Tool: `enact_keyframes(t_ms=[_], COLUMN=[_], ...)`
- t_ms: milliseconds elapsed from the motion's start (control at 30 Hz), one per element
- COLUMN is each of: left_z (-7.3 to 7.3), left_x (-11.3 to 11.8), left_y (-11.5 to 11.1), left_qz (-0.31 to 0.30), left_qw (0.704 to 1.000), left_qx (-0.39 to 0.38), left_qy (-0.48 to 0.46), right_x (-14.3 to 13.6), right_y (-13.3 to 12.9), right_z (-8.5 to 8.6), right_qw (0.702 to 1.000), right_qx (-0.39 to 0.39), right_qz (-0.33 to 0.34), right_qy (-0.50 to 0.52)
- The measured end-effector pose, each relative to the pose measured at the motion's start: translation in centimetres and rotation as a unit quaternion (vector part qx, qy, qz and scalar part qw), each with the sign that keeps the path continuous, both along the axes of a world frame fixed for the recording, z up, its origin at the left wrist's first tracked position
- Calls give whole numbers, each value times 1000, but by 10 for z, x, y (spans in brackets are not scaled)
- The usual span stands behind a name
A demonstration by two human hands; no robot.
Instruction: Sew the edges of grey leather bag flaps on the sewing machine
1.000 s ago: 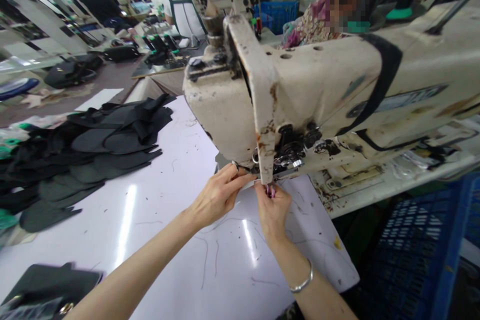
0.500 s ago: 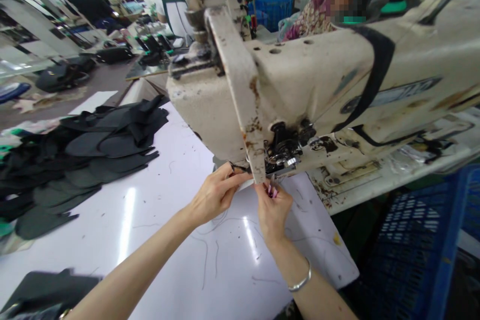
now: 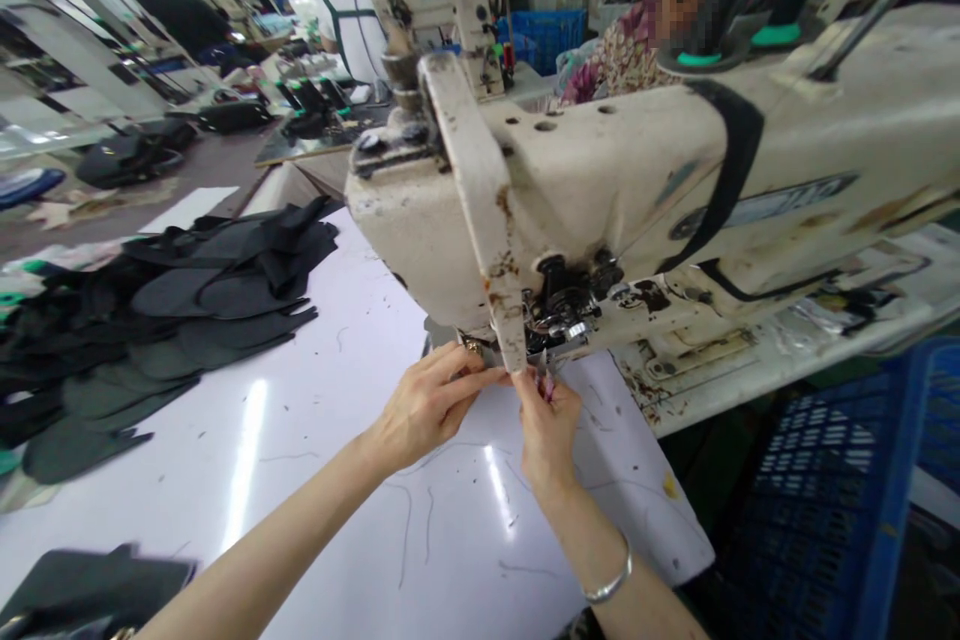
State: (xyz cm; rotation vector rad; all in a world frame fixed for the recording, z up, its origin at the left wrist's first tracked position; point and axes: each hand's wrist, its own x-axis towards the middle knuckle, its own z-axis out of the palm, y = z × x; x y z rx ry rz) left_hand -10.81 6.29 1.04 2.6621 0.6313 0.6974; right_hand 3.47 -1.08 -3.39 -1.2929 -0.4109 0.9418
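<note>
My left hand (image 3: 429,398) is closed below the head of a cream sewing machine (image 3: 420,230), with thumb and index finger together near the needle area. What those fingers pinch is hidden. My right hand (image 3: 550,423), its wrist in a silver bangle (image 3: 611,575), touches the left fingertips. Within its curled fingers sits a small pink tool (image 3: 548,387) with a pointed metal tip; its exact kind is mostly covered. A rusty guard bar (image 3: 499,240) runs down just in front of the fingertips.
Black cut fabric pieces (image 3: 217,290) are heaped on the left of the white tabletop (image 3: 337,540). Another dark piece (image 3: 94,590) lies at the near left. Loose threads are scattered about. A blue crate (image 3: 817,490) stands at the right. Other people work behind.
My left fingers have shifted slightly lower at the machine, and the pale strip seen between the hands no longer shows. My right hand still holds the pink tool. The camera view has shifted slightly.
</note>
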Motion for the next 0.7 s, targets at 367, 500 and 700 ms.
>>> enact_keyframes(t_ms=[367,500,700], left_z=[-21,-28,-26], left_x=[-14,7,30], left_y=[58,70,50], left_qz=[387,347,375], left_qw=[703,620,580], left_qx=[-582,-649,-573], left_qy=[-131,-273,-441], right_x=[-5,-6,-5], right_y=[3,2,3], right_z=[-1,1,2], right_qw=[999,999,999], right_qx=[-34,-28,-27], right_qz=[-8,-17,-29], right_qy=[-19,-22,-4])
